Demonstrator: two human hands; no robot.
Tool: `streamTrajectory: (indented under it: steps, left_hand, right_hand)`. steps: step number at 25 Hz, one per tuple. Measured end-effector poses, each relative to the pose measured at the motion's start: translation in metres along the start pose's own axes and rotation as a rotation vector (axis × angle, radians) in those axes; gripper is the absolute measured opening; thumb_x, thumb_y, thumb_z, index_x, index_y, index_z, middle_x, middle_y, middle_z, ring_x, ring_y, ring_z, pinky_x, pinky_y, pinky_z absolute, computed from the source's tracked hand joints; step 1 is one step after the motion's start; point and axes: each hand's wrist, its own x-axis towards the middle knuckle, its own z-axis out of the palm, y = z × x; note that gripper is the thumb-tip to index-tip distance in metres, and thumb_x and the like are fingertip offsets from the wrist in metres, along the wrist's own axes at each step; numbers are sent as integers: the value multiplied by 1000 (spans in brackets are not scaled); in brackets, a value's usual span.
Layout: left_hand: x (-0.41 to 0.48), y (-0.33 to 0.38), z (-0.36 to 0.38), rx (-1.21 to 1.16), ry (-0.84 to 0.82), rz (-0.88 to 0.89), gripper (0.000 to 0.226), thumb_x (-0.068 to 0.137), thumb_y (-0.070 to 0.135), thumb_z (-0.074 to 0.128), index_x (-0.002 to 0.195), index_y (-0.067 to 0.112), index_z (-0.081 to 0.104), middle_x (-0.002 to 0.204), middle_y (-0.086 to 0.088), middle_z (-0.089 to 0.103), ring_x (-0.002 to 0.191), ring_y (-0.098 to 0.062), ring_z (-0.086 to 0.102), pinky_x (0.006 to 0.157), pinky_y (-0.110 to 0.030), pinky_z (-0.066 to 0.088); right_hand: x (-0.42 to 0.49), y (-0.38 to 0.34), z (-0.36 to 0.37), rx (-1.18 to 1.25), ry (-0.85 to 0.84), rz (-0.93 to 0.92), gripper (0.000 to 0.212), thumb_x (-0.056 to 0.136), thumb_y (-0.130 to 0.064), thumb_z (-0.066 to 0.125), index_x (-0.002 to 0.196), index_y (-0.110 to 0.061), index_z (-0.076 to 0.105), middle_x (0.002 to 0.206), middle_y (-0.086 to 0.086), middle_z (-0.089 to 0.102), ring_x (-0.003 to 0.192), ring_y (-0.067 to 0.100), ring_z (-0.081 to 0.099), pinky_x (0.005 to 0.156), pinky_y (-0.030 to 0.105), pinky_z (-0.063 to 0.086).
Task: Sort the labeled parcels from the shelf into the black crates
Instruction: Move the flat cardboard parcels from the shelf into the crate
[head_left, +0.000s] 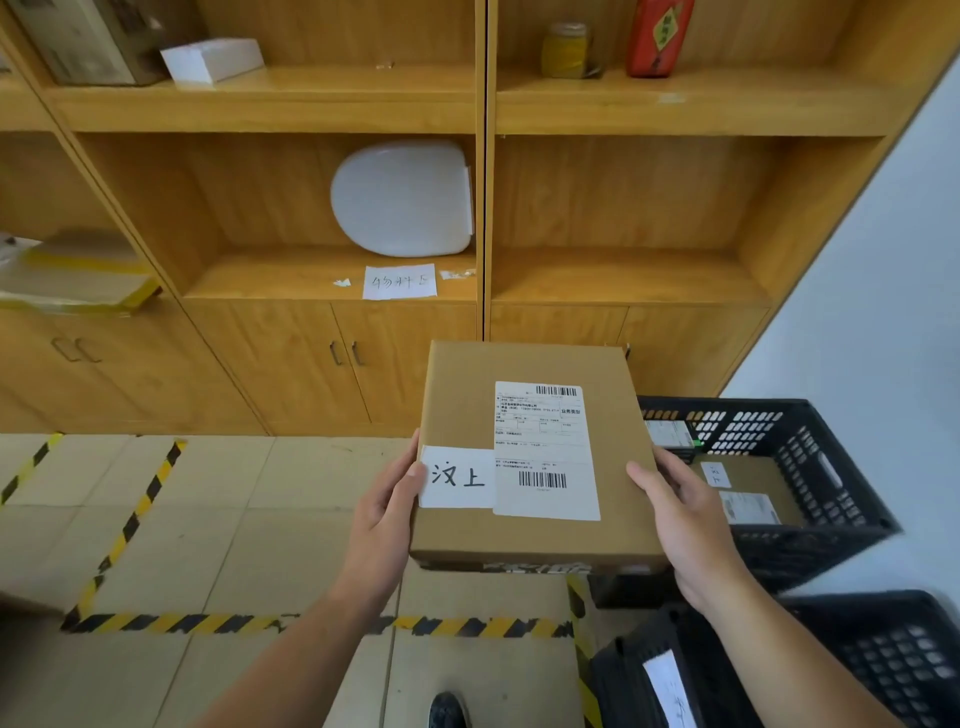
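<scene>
Nearest, at the lower right, sits a black crate with a white tag. Above the tiled floor, the left hand clasps the left edge of a flat cardboard parcel, thumb touching the handwritten label, and the right hand clasps its right edge, thumb on top; both hands' other fingers are hidden underneath. The parcel's long axis runs away from the person toward the wooden shelf, labelled face up, while beyond the right hand a second black crate holds labelled parcels lying flat.
</scene>
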Motion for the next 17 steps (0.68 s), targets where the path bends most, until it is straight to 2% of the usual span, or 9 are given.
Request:
streamTrajectory:
  steps: [3,6,8,10,14,17]
  left_hand:
    - [62,7,-17,-11,-25,-12,39,105,38,48,142,44,54,131,13,67,119,-5,63,82,-20,57]
    - [114,13,-33,-5,-71,-9,41,101,46,50,143,48,52,138,16,62,128,-8,58,97,-34,56]
    - [142,18,-38,10,-71,3,41,101,47,50,143,49,52,139,18,61,130,-7,56,104,-38,52]
    - [165,22,-40,3,-71,7,40,103,44,50,142,49,53,137,19,61,129,-6,56,102,-38,52]
    - [205,26,-40,-6,-74,1,39,103,42,50,142,49,53,137,18,62,129,-7,57,97,-33,55]
    - [232,29,-34,-10,-75,8,38,104,40,51,142,45,55,140,20,60,133,-4,53,110,-41,47]
  right_hand:
    - [42,-11,33,5,34,13,39,100,-36,63,139,-37,60,117,-7,74,107,18,71,77,36,59]
    - [73,-22,60,-9,57,9,38,100,-39,62,137,-36,60,118,-8,72,108,16,68,75,33,56]
    - [92,-30,73,-6,73,5,33,100,-39,61,133,-40,59,116,-9,72,107,15,68,74,32,55]
    - [109,-37,84,-9,83,3,30,101,-38,61,130,-43,59,114,-10,73,105,15,69,75,33,56]
    - [146,-47,97,-16,97,-1,36,100,-34,63,136,-36,62,111,-12,75,106,14,70,79,35,58]
    - [174,-55,102,-17,94,7,34,101,-33,62,135,-37,62,110,-13,74,106,14,68,81,36,57]
